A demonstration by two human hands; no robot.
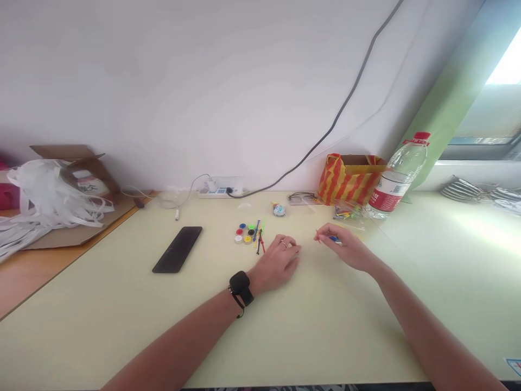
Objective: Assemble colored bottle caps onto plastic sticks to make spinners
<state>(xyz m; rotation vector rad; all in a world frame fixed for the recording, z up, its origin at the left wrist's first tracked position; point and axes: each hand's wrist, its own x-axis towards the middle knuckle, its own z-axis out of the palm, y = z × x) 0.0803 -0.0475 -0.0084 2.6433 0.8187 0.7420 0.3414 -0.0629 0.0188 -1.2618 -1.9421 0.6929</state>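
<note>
My left hand (279,262) rests on the pale tabletop with its fingers loosely bent and a little apart; nothing shows in it. To its right, my right hand (344,245) pinches a thin red plastic stick (318,236) between thumb and fingertips. A small blue piece (334,239) shows just behind those fingers, partly hidden. Beyond my left hand lie several coloured round discs, among them a red disc (239,232) and a yellow disc (247,239). Beside them is a loose bunch of thin plastic sticks (259,239) in blue, black, red, yellow and green.
A black phone (178,250) lies at left. Along the wall are a power strip (220,191), a small round container (279,210), glasses (302,195), a striped bag (345,182), a plastic bag of pieces (345,212) and a large bottle (393,187). White strips (49,190) fill a cardboard box.
</note>
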